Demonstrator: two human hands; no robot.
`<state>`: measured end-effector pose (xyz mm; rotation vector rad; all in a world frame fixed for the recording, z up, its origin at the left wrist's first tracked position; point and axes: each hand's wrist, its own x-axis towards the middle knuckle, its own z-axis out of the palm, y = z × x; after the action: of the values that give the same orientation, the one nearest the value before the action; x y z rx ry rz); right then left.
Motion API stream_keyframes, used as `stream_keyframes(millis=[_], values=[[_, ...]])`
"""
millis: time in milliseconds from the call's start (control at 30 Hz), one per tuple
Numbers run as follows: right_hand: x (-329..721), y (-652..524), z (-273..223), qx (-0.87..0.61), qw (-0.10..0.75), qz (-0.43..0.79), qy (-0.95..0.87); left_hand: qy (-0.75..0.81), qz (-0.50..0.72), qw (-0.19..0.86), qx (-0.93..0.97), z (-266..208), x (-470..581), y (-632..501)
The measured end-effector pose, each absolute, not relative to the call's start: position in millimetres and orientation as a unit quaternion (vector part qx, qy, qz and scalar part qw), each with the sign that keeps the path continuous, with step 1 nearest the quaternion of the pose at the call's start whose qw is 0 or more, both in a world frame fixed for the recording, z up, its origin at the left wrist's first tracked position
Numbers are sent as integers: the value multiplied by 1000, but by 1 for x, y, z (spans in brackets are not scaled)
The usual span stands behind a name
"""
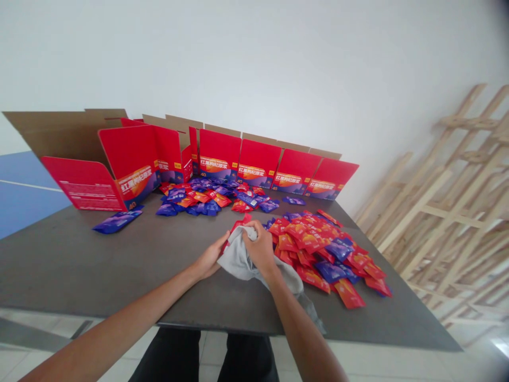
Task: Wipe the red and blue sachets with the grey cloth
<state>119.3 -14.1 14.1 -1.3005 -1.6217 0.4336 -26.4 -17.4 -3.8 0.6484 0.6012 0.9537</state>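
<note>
As seen from my head camera, my left hand [210, 257] is closed on the edge of a red sachet [238, 224], just above the middle of the desk [119, 265]. My right hand [260, 245] pinches a soft grey cloth [238, 260] bunched against it, so fabric and fingers hide most of the sachet. The cloth falls in loose folds under my right forearm, its end trailing toward the near edge of the smooth, dark grey top.

Close by on my right spreads a heaped pile of glossy, flat sachets [306, 233], mostly red with some purple, crowding that side. Farther back lies a mixed red and purple heap [194, 197], and a lone purple sachet [117, 219] rests at the left.

Behind them stands a row of red cardboard boxes [220, 143], printed on the front, with plain brown flaps upright; a box on the left [127, 159] gapes open. They close off the back, before a plain white wall [254, 63]. Beyond the right edge leans a pale wooden lattice [449, 216]; a blue surface [27, 204] with a white line shows at far left.
</note>
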Motion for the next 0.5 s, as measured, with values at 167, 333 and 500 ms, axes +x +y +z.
stream_keyframes(millis=[167, 333, 500], values=[[112, -20, 10, -459, 367, 219, -779, 301, 467, 782, 281, 1, -31, -8], [106, -27, 9, -416, 246, 219, -848, 264, 545, 726, 326, 21, -36, 15], [107, -27, 8, -424, 228, 206, -852, 260, 515, 694, 431, 53, 3, 45]])
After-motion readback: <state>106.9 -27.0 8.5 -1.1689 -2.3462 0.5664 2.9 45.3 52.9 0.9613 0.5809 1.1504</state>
